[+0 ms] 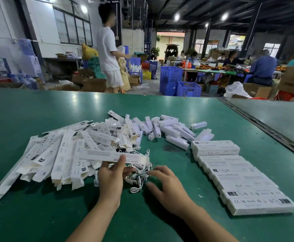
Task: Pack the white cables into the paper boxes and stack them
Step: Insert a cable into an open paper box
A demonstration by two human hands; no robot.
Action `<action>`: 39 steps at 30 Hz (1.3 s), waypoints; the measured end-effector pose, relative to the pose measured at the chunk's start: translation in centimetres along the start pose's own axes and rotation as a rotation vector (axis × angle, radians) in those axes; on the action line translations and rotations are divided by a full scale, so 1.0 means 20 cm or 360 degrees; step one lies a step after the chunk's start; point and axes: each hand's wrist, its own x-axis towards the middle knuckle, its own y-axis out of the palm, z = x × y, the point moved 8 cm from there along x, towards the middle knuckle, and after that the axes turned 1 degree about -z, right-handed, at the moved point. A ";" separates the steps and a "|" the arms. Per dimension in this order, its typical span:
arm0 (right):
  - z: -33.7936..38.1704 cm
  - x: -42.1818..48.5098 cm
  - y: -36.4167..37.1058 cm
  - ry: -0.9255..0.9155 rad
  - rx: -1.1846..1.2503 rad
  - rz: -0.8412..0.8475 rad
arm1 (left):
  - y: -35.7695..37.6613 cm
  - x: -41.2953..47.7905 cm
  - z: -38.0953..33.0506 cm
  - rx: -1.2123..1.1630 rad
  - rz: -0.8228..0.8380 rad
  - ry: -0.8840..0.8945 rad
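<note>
The white cables (139,175) lie in a loose tangle on the green table (38,215), right in front of you and between your two hands. Your left hand (110,179) grips one long paper box (114,157), with a finger curled over its near face. The box is held roughly level, its length running left to right, just above the far edge of the tangle. Its right end shows a pale open flap.

Your right hand (167,186) is over the right side of the cables with its fingers spread and bent, the fingertips (153,172) at the cords. It is blurred, so you cannot tell whether it pinches a cable or only touches the pile.

To the left of the held box lies a wide heap of flat boxes (55,158), unfilled and overlapping at many angles. Behind the cables, farther from you, is a scatter of small white oblong pieces (160,130). On your right, a row of packed boxes (239,175) runs from the middle of the table toward its near edge, each overlapping the next, and at the far end of the row two boxes lie on top of others.

Beyond the table, a person in a white shirt (107,49) stands among cardboard cartons. Blue crates (177,81) are stacked on the floor, and seated workers (261,67) sit at another table.
</note>
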 end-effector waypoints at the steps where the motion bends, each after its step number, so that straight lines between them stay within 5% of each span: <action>1: 0.01 0.00 0.05 -0.0066 -0.0174 0.0119 | 0.00 0.00 0.00 0.0006 -0.0010 0.0013; 9: -0.01 0.00 0.03 -0.0035 -0.0209 0.0071 | -0.04 0.02 0.01 0.0074 -0.0072 0.0024; 21: -0.09 -0.04 -0.13 0.0320 0.0354 -0.0384 | -0.05 0.03 -0.01 0.0072 -0.0076 0.0012; 27: -0.21 -0.03 -0.18 0.0455 -0.0184 -0.0317 | -0.05 0.02 -0.01 0.0079 -0.0064 0.0010; 39: -0.22 -0.03 -0.20 0.0480 -0.0313 -0.0110 | -0.04 0.02 -0.01 0.0105 -0.0022 0.0014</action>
